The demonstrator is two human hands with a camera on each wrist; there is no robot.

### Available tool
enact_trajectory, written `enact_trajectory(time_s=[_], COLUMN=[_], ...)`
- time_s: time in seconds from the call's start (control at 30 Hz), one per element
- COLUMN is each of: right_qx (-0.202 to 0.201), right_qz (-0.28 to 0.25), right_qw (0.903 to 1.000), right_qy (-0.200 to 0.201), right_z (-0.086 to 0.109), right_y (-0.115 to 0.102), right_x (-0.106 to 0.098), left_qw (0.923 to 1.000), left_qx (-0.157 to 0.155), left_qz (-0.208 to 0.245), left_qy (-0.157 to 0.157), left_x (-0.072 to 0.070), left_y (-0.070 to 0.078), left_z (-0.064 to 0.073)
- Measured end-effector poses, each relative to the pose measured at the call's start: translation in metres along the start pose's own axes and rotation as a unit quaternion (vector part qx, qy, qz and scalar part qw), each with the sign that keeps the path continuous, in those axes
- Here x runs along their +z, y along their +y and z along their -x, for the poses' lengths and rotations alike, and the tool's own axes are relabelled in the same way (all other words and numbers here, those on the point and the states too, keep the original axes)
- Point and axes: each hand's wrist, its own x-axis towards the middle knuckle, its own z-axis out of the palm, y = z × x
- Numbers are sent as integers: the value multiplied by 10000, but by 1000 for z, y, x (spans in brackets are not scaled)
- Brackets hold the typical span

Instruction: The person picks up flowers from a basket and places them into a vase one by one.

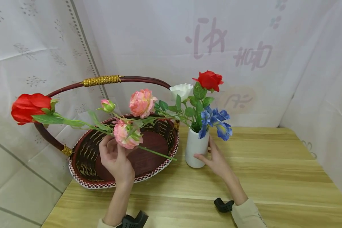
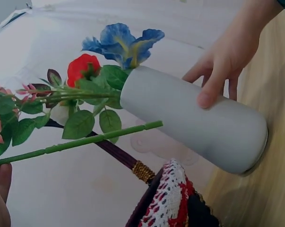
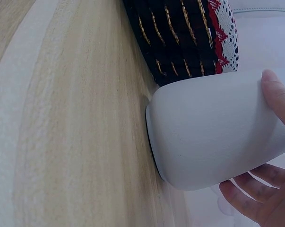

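Observation:
My left hand (image 1: 117, 158) pinches the green stem (image 2: 97, 138) of a red artificial flower (image 1: 31, 108), held over the basket. Its bloom points left and the bare stem end slants down towards the vase, apart from it. A pink bloom (image 1: 127, 133) partly hides the fingertips. On the right, a white vase (image 1: 195, 150) stands upright on the table, with my right hand (image 1: 218, 160) gripping its lower side, thumb in front. From the vase rise a red rose (image 1: 209, 80), a white rose (image 1: 181, 91) and a blue iris (image 1: 216, 122). Pink flowers (image 1: 142, 103) lean left out of it.
A dark woven basket (image 1: 148, 139) with lace trim and a tall arched handle (image 1: 145, 79) stands left of the vase, close to it. The wooden table (image 1: 273, 171) extends to the right. Pale printed curtains (image 1: 148, 38) hang behind.

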Motion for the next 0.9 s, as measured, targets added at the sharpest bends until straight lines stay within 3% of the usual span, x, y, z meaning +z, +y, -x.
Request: enact_trajectory(time_s=[0.33, 0.7, 0.9], right_qx=[0, -20, -29], right_qz=[28, 7, -37], right_qw=[10000, 10000, 10000], right_qy=[2, 10, -9], right_z=[-1, 0, 0], right_y=[2, 3, 1], right_x=[1, 1, 0], left_qw=[9980, 9943, 9920], left_qx=[591, 783, 863], left_qz=[178, 643, 910], left_qy=[134, 326, 159], left_x=[5, 10, 15], left_y=[26, 57, 71], left_z=[-8, -13, -11])
